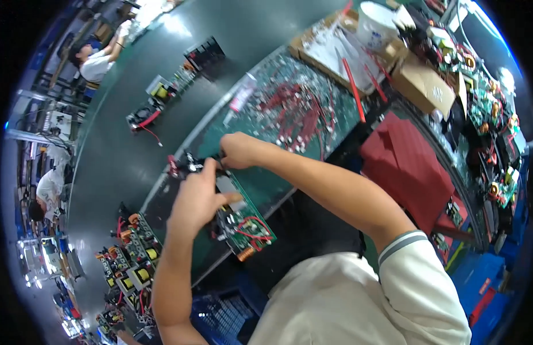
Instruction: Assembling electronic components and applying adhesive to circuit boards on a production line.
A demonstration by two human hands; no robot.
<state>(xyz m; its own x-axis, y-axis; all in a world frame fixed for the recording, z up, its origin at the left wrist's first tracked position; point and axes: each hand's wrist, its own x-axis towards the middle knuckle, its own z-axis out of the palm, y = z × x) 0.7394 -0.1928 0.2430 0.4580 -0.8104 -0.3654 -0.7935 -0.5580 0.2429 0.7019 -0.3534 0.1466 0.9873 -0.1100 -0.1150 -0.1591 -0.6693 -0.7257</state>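
Observation:
A long green circuit board (247,214) lies at a slant before me, with grey, black and orange parts and red wires near its near end. My left hand (194,198) lies across the board's left side, thumb stretched over it and fingers bent at its far part, gripping it. My right hand (239,150) is closed at the far end of the board, beside dark parts there; what its fingertips pinch is hidden. Beyond the right hand, a heap of red wires (301,109) with white connectors is spread on the green work mat. A white and pink bottle (242,96) lies beside them.
Populated boards crowd the left (131,267); another board assembly (163,92) lies on the grey belt. A cardboard tray (312,54), red-handled tool (353,89), carton (424,86) and red sheets (404,167) stand rightward. A blue basket (226,313) is below. Two co-workers sit far left.

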